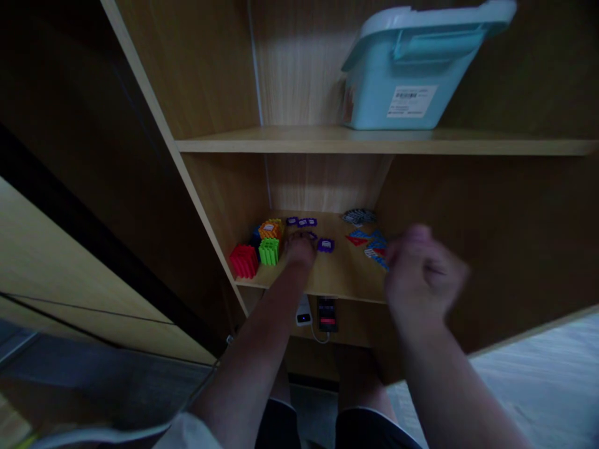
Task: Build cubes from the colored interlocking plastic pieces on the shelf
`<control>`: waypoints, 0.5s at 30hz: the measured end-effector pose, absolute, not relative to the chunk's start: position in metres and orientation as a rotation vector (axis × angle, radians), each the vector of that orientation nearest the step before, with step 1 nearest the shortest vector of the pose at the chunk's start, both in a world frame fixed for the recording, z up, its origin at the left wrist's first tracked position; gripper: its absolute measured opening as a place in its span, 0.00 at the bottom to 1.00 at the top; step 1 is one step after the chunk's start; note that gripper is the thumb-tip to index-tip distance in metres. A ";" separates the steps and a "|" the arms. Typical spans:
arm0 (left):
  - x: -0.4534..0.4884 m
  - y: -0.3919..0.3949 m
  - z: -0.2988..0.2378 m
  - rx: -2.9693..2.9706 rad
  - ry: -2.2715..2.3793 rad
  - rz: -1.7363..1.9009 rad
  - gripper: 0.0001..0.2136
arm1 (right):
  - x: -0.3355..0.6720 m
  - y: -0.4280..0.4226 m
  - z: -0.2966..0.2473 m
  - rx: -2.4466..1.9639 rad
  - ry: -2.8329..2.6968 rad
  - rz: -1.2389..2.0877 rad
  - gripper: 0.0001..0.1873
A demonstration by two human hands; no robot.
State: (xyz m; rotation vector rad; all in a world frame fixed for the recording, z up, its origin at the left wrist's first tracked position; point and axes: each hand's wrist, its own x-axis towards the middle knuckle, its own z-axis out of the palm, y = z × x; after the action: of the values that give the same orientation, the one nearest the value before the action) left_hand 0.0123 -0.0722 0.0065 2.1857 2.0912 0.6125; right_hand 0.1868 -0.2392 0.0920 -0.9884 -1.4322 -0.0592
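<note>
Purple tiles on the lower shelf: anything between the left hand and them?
Nothing visible. The left hand sits at the purple tiles, one just right of it. The coloured block stacks stand off to its left; the blurred right hand is apart, before the cards.

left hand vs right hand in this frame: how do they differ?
The left hand is stretched onto the lower shelf, at the purple pieces; the right hand hangs nearer the camera, in front of the cards. The left hand is fairly sharp; the right hand is motion-blurred, grip unclear. Both are bare; neither plainly holds anything.
</note>
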 end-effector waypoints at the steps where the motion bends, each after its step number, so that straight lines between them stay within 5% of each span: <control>1: 0.012 -0.072 0.008 2.178 2.098 0.611 0.18 | 0.185 -0.217 0.090 -1.008 -1.453 -0.102 0.27; 7: 0.010 -0.070 0.006 2.118 2.033 0.822 0.12 | 0.185 -0.117 0.026 -1.217 -1.896 -0.322 0.26; 15: -0.006 -0.057 -0.007 1.970 1.612 1.351 0.14 | 0.185 -0.110 -0.002 -1.333 -1.895 -0.274 0.24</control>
State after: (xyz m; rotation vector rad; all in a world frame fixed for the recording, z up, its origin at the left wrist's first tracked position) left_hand -0.0056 -0.0570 -0.0074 1.9697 1.6123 1.3513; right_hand 0.1850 -0.1103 -0.0019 -1.3330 -1.8949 -0.2741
